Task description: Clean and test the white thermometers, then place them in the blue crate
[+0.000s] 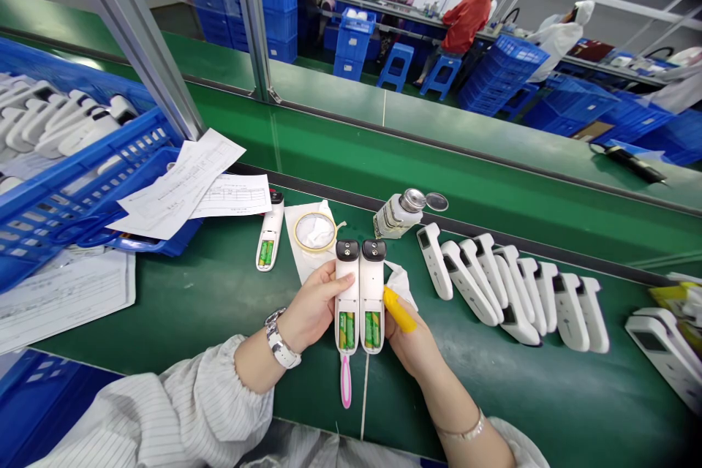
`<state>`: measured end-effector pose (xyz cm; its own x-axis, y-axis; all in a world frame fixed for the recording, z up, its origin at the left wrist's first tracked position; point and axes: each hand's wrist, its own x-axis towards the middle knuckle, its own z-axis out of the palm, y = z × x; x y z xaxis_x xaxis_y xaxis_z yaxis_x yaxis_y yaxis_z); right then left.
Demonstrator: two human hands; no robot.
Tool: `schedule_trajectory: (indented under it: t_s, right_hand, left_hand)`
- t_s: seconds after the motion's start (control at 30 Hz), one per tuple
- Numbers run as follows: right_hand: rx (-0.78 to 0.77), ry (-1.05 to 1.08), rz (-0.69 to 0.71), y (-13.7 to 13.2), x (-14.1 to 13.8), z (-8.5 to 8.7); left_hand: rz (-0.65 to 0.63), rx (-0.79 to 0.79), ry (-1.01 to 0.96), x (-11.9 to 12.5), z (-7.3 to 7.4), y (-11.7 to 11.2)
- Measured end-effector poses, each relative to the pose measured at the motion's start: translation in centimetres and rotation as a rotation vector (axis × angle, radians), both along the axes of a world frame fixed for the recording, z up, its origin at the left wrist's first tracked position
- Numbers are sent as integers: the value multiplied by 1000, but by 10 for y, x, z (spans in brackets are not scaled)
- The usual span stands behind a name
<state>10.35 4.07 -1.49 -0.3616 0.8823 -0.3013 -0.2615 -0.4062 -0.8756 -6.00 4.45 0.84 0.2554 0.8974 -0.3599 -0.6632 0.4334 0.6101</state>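
Side by side in front of me are two white handheld infrared thermometers, their battery bays uncovered and showing green batteries. My left hand [315,307] is closed around the left thermometer [347,289], thumb on its face. Around the right thermometer [373,289] my right hand [411,333] is closed, a yellow cover on the thumb. The two bodies stand almost touching, dark sensor heads away from me. From beneath the left one a pink-and-white handle [345,384] sticks out; its other end is hidden. Another thermometer with batteries exposed [270,234] lies to the left.
Several white thermometers [518,285] lie in a row at right. Behind my hands are a roll of tape [315,232] on white paper and a metal-topped bottle [398,216]. Loose papers [180,183] overlap a blue basket [137,146] at left. Co-workers sit beyond the frame.
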Motion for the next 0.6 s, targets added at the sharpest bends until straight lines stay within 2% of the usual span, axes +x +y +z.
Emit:
schedule_trajectory:
  t_s: [0.4, 0.6]
  right_hand:
    - [1, 13, -11, 0, -3, 4]
    - [137, -51, 134, 0, -3, 12]
  left_hand:
    - [-14, 9, -18, 1, 3, -1]
    - [-20, 25, -26, 2, 2, -1]
